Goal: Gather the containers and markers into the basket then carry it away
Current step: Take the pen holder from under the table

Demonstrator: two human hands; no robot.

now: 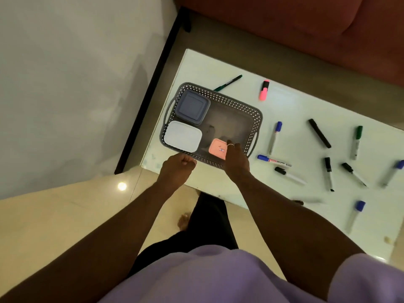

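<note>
A grey perforated basket stands at the left end of the white table. Inside it lie a blue-grey lidded container, a white container and a small pink container. My right hand reaches over the basket's near rim and holds the pink container at its right edge. My left hand is curled into a fist against the near rim, with nothing visible in it. Several markers lie loose on the table to the right, among them a green pen, a pink highlighter and a blue marker.
A red sofa runs along the far side of the table. A white wall with a black skirting stands to the left. Beige floor tiles lie below, where my legs and one bare foot show.
</note>
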